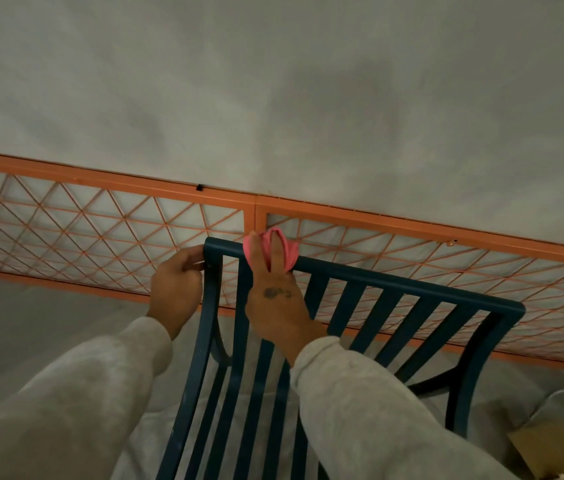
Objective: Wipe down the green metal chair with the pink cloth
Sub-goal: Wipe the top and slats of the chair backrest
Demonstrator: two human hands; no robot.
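Note:
The dark green metal chair (412, 289) fills the lower middle of the head view, its slatted back running from upper left to right. My left hand (178, 285) grips the left corner of the top rail. My right hand (275, 299) presses the bunched pink cloth (287, 249) onto the top rail just right of that corner, with two fingers stretched over the cloth. Both forearms wear light grey sleeves that hide part of the seat slats.
An orange metal lattice fence (100, 223) runs close behind the chair against a pale wall (273, 98). White sheeting covers the floor (48, 323). A brown cardboard piece (543, 441) and a white cable lie at the lower right.

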